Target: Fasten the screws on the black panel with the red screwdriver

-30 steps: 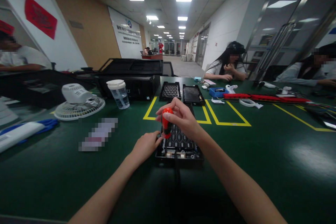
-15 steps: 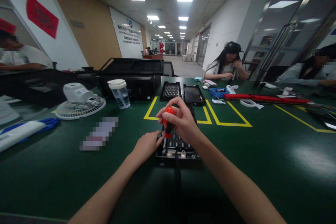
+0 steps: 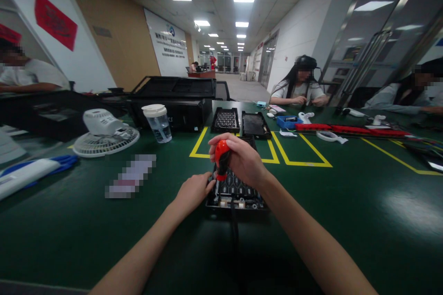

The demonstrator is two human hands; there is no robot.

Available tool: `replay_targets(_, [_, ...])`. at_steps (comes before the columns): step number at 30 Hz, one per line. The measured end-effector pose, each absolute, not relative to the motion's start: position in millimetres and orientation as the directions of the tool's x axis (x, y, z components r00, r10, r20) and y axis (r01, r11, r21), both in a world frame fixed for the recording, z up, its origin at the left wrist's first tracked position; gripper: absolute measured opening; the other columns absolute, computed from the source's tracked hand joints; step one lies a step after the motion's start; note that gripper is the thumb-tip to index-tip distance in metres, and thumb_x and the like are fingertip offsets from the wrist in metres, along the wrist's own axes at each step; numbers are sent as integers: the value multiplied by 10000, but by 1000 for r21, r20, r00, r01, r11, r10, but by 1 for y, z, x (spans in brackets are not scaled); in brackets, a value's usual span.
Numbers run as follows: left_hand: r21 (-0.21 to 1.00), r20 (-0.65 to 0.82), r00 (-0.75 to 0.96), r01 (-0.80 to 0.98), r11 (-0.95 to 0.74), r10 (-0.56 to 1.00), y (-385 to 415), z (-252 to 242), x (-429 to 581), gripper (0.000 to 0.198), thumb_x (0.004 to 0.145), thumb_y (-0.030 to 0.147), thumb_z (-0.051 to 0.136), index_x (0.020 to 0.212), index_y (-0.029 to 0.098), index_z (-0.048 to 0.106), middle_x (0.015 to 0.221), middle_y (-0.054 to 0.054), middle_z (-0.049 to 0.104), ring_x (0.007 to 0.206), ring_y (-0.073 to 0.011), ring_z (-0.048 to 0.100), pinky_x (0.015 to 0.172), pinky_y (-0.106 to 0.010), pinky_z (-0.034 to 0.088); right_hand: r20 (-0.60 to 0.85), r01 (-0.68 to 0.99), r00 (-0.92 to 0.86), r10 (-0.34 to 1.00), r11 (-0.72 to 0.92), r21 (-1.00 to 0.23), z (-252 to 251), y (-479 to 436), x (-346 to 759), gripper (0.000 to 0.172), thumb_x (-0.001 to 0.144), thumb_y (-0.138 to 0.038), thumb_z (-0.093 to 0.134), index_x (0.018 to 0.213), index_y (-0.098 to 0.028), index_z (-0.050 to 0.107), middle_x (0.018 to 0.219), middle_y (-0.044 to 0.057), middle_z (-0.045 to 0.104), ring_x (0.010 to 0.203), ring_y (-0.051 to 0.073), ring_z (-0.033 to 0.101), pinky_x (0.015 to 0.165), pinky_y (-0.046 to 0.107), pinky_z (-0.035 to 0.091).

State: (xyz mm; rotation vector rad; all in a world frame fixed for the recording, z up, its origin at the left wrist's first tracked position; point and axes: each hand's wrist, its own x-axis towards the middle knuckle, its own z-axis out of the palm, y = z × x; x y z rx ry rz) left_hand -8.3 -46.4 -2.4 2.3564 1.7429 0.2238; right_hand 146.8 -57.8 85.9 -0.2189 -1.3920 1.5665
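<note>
My right hand (image 3: 244, 159) is closed around a screwdriver (image 3: 221, 154) with a red and black bulbous handle. The screwdriver stands nearly upright over the left side of a black casing (image 3: 238, 203), its tip hidden. Inside this casing I see dark hexagonal cells and, along the near edge, small metal and white parts. A dark strap or cable (image 3: 234, 226) runs from the near edge towards me. My left hand (image 3: 196, 191) grips the casing's left edge, its thumb close to the foot of the screwdriver handle; some fingers are hidden.
Two black trays (image 3: 225, 120) lie just beyond the casing, near yellow tape lines (image 3: 308, 164). To the left are a lidded cup (image 3: 157, 124), a white fan (image 3: 105, 136) and a blurred-out flat object (image 3: 131, 177). A blue box (image 3: 289, 122) stands right. Co-workers (image 3: 299, 85) sit around the table.
My right hand's fingers have shifted around the screwdriver handle, now more from the right and over its top. My left hand and the casing stay in place.
</note>
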Motion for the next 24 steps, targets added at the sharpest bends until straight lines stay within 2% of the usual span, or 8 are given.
replay_targets(11, [238,-37,264,939,-248,964,-48,0,-6,248,874,340,398,1014,202,551,934,-81,661,868,-216,622,704,-271,434,453,-520,-491,744,167,-838,84,-53,151,169,824,-269,481,896,-145,571,823,43,568,766,133,548,741,280,445])
replay_targets(24, [240,1,295,927,-287,955,-46,-4,-8,233,870,339,397,963,197,557,907,-71,657,837,-220,620,666,-273,429,429,-403,-513,744,233,-885,88,-56,157,153,803,-276,556,909,-166,566,832,28,580,742,117,557,695,249,464])
